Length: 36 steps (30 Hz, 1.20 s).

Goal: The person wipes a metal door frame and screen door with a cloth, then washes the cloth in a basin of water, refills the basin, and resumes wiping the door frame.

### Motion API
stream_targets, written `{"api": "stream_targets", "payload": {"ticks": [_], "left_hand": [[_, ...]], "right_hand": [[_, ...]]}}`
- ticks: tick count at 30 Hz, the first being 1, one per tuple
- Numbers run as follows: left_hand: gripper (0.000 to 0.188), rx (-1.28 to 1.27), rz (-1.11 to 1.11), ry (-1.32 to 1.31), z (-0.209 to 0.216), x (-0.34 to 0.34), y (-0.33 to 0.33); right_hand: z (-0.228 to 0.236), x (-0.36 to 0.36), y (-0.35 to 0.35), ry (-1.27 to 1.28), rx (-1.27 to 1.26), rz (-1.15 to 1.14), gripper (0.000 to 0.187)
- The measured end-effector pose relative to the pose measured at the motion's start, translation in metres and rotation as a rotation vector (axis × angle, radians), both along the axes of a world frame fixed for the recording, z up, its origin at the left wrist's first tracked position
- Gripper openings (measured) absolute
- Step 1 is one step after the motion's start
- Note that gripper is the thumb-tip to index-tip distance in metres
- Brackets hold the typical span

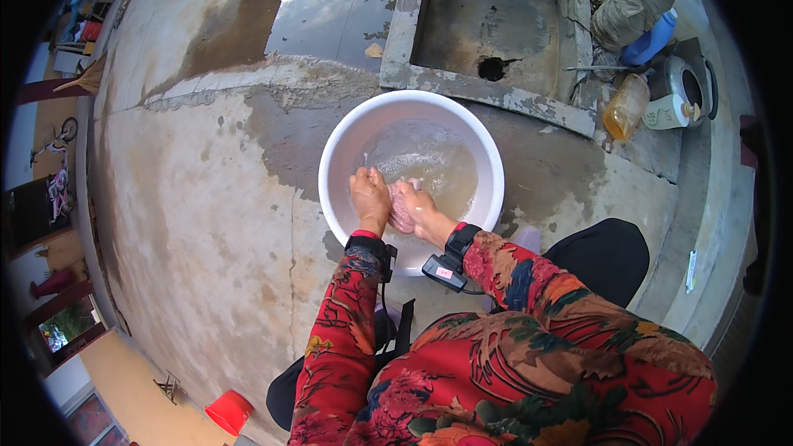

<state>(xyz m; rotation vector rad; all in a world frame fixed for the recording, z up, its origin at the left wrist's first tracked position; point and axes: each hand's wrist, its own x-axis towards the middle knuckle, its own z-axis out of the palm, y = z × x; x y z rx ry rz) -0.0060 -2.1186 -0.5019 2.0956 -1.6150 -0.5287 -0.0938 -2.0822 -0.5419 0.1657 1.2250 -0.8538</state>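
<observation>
Two hands, right hand [424, 210] clamped on a bunched pinkish cloth [401, 211], left hand [370, 196] curled tight beside it (can't tell if it's got any), all inside a white basin [410, 96] with cloudy water [450, 161], then a concrete trough [462, 16] beyond and a shiny puddle [330, 4] left of that.

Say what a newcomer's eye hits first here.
Likely the round white basin at mid-view, where the left hand and right hand grip a bunched pink cloth over cloudy water. Next, the red floral sleeves coming up from the lower edge. Then the concrete trough beyond the basin, its drain hole dark.
</observation>
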Motion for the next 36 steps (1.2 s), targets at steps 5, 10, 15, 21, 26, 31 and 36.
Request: {"api": "stream_targets", "payload": {"ticks": [5,10,15,21,26,31,36], "left_hand": [[0.027,0.154,-0.010,0.058,-0.009,0.030,0.007],[0.055,0.298,-0.034,0.105,-0.026,0.043,0.018],[0.072,0.535,-0.173,0.031,-0.055,0.027,0.029],[0.046,0.677,-0.290,-0.045,-0.059,0.023,0.027],[0.037,0.732,-0.597,-0.121,-0.069,0.033,0.018],[0.035,0.662,0.128,0.859,-0.042,0.017,0.012],[0.039,0.686,-0.066,1.477,0.025,-0.022,0.011]], "right_hand": [[0.001,-0.051,-0.023,0.754,-0.259,0.227,0.053],[-0.014,-0.091,-0.015,1.146,-0.248,0.541,0.038],[0.002,-0.079,0.010,1.466,-0.587,0.757,0.042],[0.004,-0.089,0.019,1.349,-0.449,0.997,0.043],[-0.051,-0.089,0.019,1.313,-0.484,0.796,0.041],[-0.053,-0.080,0.008,0.412,-0.100,0.188,0.033],[-0.014,-0.070,0.003,-0.340,-0.224,-0.105,0.045]]}}
